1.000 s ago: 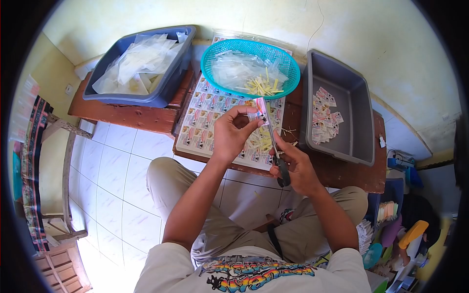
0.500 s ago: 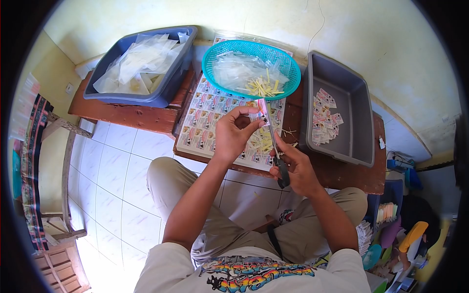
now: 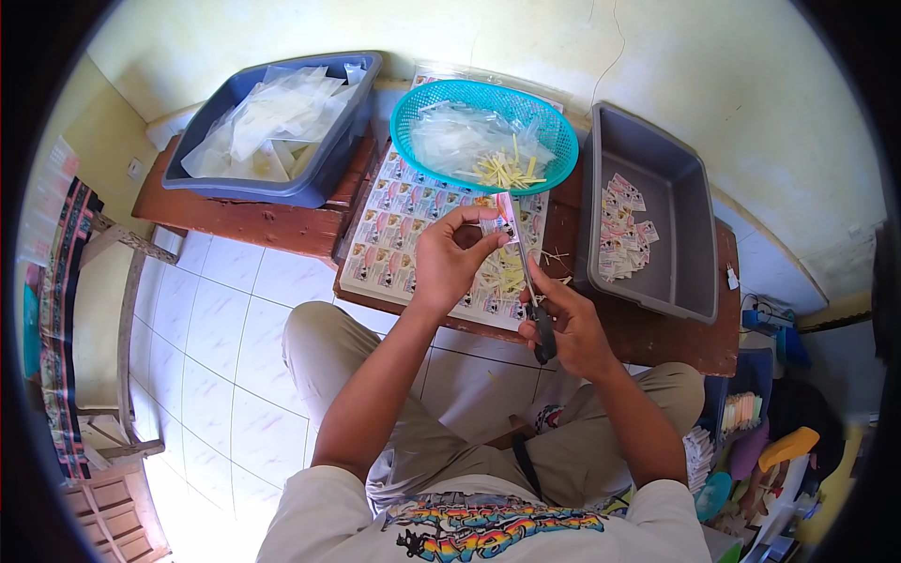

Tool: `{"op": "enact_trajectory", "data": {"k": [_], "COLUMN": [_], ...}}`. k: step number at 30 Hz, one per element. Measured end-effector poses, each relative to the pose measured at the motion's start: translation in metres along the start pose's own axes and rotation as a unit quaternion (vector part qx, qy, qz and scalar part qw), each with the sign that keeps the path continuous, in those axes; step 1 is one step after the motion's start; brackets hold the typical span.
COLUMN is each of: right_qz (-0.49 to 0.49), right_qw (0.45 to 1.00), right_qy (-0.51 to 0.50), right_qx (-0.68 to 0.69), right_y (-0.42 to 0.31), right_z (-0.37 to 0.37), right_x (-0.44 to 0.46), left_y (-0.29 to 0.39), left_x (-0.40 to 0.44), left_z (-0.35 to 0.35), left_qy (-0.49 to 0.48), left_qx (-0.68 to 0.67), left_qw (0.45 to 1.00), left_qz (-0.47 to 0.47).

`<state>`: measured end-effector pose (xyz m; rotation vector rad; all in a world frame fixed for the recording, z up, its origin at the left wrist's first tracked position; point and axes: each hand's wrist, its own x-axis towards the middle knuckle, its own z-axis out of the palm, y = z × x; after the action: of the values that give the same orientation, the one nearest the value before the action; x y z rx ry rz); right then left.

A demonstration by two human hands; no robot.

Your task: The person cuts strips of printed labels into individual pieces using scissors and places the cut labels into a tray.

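So there's just the one cam here, worn on the head, looking forward and down over the shirt front and lap. Both forearms run away from it, and each hand sits mid-frame, pretty close to the lens. Beyond the left hand [image 3: 450, 263] you get the tabletop [image 3: 657, 328] and wall [image 3: 507, 33].

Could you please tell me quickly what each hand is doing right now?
Left hand: closed on a small printed label, pinched between thumb and fingers.
Right hand: closed around the black handles of the scissors.
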<state>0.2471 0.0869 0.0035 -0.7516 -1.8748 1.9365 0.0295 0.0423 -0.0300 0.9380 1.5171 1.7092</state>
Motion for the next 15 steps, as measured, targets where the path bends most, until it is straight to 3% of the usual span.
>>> {"op": "enact_trajectory", "data": {"k": [15], "right_qz": [-0.011], "right_qw": [1.000], "right_qy": [0.008], "right_qx": [-0.017], "right_y": [0.0017], "right_z": [0.0004], "right_x": [-0.0001], "left_y": [-0.0056], "left_x": [0.0007], "left_z": [0.0005], "left_qy": [0.008], "left_qx": [-0.023], "left_qw": [1.000], "left_qz": [0.015]}}
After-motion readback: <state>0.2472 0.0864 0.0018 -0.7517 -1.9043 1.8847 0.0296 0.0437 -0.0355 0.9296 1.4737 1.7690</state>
